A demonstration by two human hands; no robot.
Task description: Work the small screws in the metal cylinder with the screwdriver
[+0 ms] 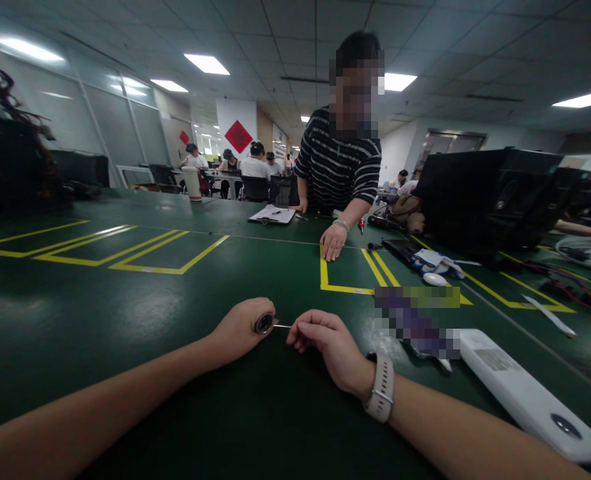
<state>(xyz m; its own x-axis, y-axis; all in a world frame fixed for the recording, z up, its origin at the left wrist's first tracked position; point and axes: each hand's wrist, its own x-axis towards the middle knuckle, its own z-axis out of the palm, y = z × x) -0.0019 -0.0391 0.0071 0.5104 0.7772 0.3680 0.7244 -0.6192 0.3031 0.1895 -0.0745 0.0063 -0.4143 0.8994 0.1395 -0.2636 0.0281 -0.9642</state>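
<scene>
My left hand [245, 328] is closed around a small round dark object [263, 324] with a shiny ring-shaped face turned toward me. From beside that face a thin metal rod [281, 327] runs across the gap to my right hand [325, 343]. The fingers of my right hand are pinched together at the rod's far end, and a pale watch strap [381, 387] circles the wrist. Both hands are just above the green table [175, 427]. The rest of the round object is hidden in my left palm, so its kind does not show.
Across the table a person in a striped shirt [338, 167] leans forward, one hand [334, 241] on the surface. A clipboard [272, 214], a paper cup [192, 184], a long white device [525, 393], a white oval object [434, 280] and yellow tape outlines [148, 269] are about.
</scene>
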